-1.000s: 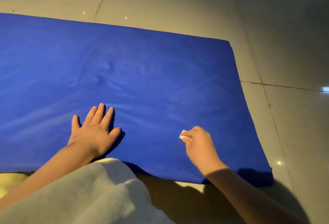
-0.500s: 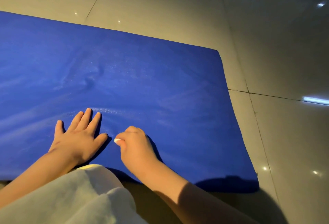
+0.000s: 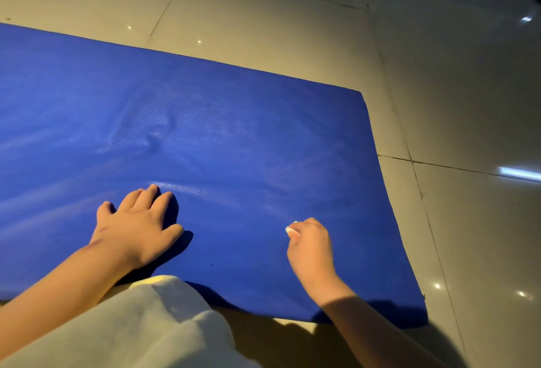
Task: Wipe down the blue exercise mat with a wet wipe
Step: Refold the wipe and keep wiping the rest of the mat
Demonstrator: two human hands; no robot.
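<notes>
Right fingers (image 3: 311,223) curled tight, pinching a small wadded white wet wipe (image 3: 291,230); only a sliver of it shows past the knuckles, the rest hidden inside the right hand (image 3: 311,247). The wipe looks to be down against the blue exercise mat (image 3: 248,122), though the angle is too low to be sure of contact. Left fingers (image 3: 152,195) straight and close together, thumb spread; the left hand (image 3: 137,228) lies palm-flat on the mat, well apart from the right, casting a dark shadow to its right side. Both hands are near the mat's close edge, the right one nearer the mat's right end. The mat lies flat on pale glossy floor tiles (image 3: 263,16), filling the left and middle of the view and running out of frame at left. A shallow crease (image 3: 153,141) dents its surface beyond the left hand, with faint pale streaks across the blue. A small dark speck (image 3: 211,265) sits on the mat between the two wrists. A pale cloth (image 3: 131,326), likely the person's garment, covers the mat's near edge below the left forearm. Bright light reflections (image 3: 519,173) dot the tiles to the right, and dark grout lines cross there.
</notes>
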